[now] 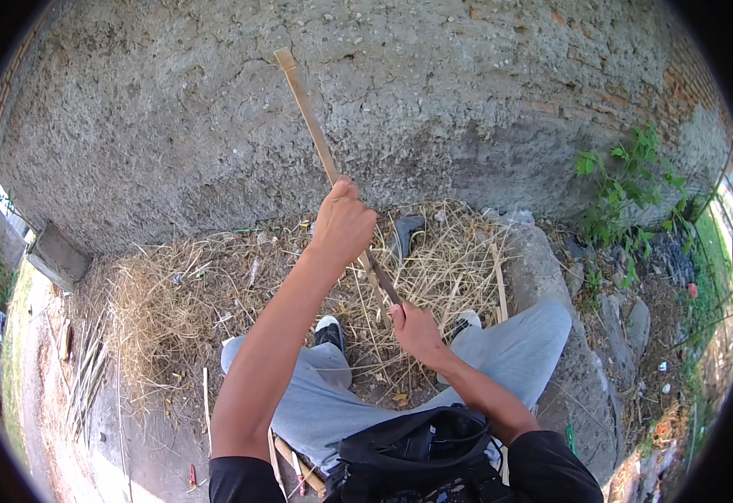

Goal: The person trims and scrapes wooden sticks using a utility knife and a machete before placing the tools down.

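Note:
My left hand (345,220) is wrapped round a long tan bamboo strip (309,119), which slants up and to the left in front of the wall. The strip's lower end runs down between my knees. My right hand (419,334) is closed on a knife, its handle hidden in the fist. The knife's dark blade (383,280) points up and left, lying along the strip just below my left hand; whether it bites into the strip I cannot tell. Beneath both hands, pale shavings (437,272) cover the ground.
A rough grey wall (215,126) rises ahead. A dark boot-shaped thing (406,235) lies among the shavings. A black bag (417,444) sits on my lap. Several thin sticks (90,377) lie at left; a stone ledge (534,260) and a leafy plant (630,172) stand at right.

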The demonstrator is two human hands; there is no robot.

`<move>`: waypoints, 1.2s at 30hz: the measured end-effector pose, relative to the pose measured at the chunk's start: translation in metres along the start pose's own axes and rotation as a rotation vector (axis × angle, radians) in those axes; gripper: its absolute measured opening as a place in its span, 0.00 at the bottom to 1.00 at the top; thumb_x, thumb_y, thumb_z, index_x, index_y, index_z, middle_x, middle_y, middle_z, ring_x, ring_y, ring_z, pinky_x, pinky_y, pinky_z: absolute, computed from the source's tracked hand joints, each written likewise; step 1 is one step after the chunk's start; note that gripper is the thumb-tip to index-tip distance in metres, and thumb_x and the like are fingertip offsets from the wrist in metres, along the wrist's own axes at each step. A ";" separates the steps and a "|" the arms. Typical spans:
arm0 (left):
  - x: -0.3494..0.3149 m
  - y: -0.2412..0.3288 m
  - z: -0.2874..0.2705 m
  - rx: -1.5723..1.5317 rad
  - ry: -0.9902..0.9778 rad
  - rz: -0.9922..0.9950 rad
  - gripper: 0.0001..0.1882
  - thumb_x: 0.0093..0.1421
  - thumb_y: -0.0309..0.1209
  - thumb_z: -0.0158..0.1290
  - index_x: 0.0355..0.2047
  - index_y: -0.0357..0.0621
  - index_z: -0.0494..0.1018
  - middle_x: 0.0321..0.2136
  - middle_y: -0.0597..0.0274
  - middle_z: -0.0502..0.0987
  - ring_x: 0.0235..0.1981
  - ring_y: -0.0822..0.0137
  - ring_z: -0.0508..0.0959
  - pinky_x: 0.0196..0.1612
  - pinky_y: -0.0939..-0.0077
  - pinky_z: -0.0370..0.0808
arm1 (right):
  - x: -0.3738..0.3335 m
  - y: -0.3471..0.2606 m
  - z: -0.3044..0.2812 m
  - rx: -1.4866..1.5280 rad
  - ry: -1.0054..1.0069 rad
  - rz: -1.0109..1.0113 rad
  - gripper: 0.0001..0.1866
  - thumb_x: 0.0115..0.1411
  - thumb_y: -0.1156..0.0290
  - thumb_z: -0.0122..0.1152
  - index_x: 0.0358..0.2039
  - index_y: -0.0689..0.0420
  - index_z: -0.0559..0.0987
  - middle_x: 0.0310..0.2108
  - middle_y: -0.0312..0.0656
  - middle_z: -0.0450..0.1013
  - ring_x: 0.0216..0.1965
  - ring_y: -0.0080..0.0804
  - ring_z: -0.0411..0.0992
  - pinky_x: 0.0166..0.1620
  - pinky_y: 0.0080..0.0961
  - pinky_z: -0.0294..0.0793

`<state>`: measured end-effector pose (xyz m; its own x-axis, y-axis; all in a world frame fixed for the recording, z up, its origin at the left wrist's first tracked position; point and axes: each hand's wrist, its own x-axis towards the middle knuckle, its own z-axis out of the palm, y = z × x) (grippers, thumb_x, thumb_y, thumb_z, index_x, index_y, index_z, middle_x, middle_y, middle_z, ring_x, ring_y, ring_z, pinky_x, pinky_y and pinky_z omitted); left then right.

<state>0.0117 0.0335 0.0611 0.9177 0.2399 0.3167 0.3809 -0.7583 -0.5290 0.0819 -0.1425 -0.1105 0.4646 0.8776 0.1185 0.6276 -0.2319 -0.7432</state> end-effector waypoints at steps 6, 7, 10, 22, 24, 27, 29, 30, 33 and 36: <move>0.005 0.001 -0.004 -0.015 0.043 0.047 0.10 0.51 0.33 0.55 0.14 0.52 0.79 0.15 0.65 0.78 0.35 0.66 0.75 0.57 0.69 0.57 | 0.006 0.051 0.041 -0.059 0.096 -0.056 0.16 0.67 0.65 0.50 0.29 0.66 0.75 0.17 0.57 0.71 0.21 0.61 0.71 0.29 0.49 0.71; 0.002 -0.001 0.001 -0.022 0.045 0.034 0.09 0.49 0.32 0.55 0.14 0.51 0.79 0.16 0.65 0.78 0.36 0.66 0.75 0.58 0.68 0.57 | 0.010 0.051 0.038 -0.079 0.101 -0.080 0.17 0.67 0.65 0.49 0.29 0.67 0.75 0.17 0.59 0.71 0.22 0.61 0.72 0.29 0.49 0.72; -0.007 -0.007 0.005 -0.040 0.000 0.009 0.07 0.47 0.31 0.56 0.14 0.49 0.80 0.16 0.65 0.77 0.38 0.66 0.74 0.60 0.66 0.56 | 0.014 -0.011 -0.004 0.001 0.057 -0.035 0.17 0.67 0.66 0.48 0.29 0.67 0.75 0.18 0.60 0.72 0.23 0.62 0.73 0.30 0.50 0.73; -0.012 -0.011 0.006 -0.046 0.014 0.002 0.06 0.45 0.31 0.58 0.13 0.48 0.79 0.17 0.65 0.77 0.39 0.65 0.74 0.60 0.64 0.56 | 0.008 0.035 0.042 -0.037 -0.136 0.091 0.17 0.66 0.68 0.48 0.31 0.70 0.78 0.24 0.62 0.76 0.27 0.62 0.76 0.35 0.49 0.78; -0.013 -0.013 0.004 -0.051 0.021 0.003 0.06 0.44 0.31 0.58 0.13 0.48 0.79 0.17 0.65 0.77 0.39 0.66 0.74 0.60 0.64 0.56 | 0.004 0.039 0.048 0.006 -0.030 0.052 0.16 0.65 0.69 0.49 0.31 0.70 0.79 0.25 0.62 0.76 0.29 0.61 0.77 0.36 0.49 0.78; -0.009 -0.013 -0.002 -0.049 -0.016 0.008 0.06 0.45 0.31 0.58 0.14 0.48 0.79 0.17 0.66 0.77 0.39 0.66 0.73 0.60 0.64 0.56 | -0.013 0.140 0.096 -0.147 -0.198 0.164 0.16 0.63 0.70 0.50 0.28 0.71 0.79 0.26 0.65 0.75 0.31 0.65 0.75 0.40 0.54 0.75; -0.005 -0.014 -0.005 -0.017 0.015 0.013 0.10 0.51 0.33 0.56 0.14 0.51 0.80 0.16 0.65 0.78 0.40 0.65 0.75 0.60 0.67 0.55 | -0.017 0.211 0.125 -0.304 -0.292 0.130 0.16 0.62 0.70 0.51 0.26 0.69 0.79 0.26 0.64 0.75 0.32 0.66 0.75 0.42 0.53 0.76; -0.013 -0.022 0.001 -0.004 -0.007 0.002 0.10 0.51 0.33 0.56 0.14 0.51 0.80 0.16 0.65 0.78 0.40 0.65 0.75 0.60 0.67 0.55 | -0.006 0.183 0.124 -0.291 -0.310 0.112 0.16 0.62 0.70 0.51 0.26 0.69 0.79 0.26 0.64 0.75 0.32 0.66 0.75 0.42 0.53 0.76; -0.029 -0.025 0.009 -0.015 -0.030 -0.034 0.09 0.51 0.32 0.56 0.16 0.51 0.80 0.17 0.66 0.78 0.41 0.66 0.75 0.60 0.66 0.55 | -0.001 0.104 0.090 -0.276 -0.377 0.232 0.14 0.61 0.70 0.54 0.37 0.69 0.81 0.32 0.63 0.77 0.37 0.59 0.78 0.42 0.46 0.79; -0.030 -0.031 0.006 -0.027 -0.053 -0.057 0.07 0.50 0.31 0.56 0.17 0.52 0.81 0.18 0.67 0.79 0.41 0.66 0.74 0.60 0.66 0.54 | -0.006 0.111 0.090 -0.276 -0.367 0.234 0.15 0.60 0.69 0.55 0.38 0.70 0.81 0.35 0.64 0.77 0.37 0.57 0.79 0.41 0.45 0.79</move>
<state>-0.0264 0.0532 0.0633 0.8997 0.3143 0.3028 0.4298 -0.7585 -0.4898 0.0926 -0.1360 -0.2534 0.3934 0.8671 -0.3057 0.6978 -0.4981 -0.5148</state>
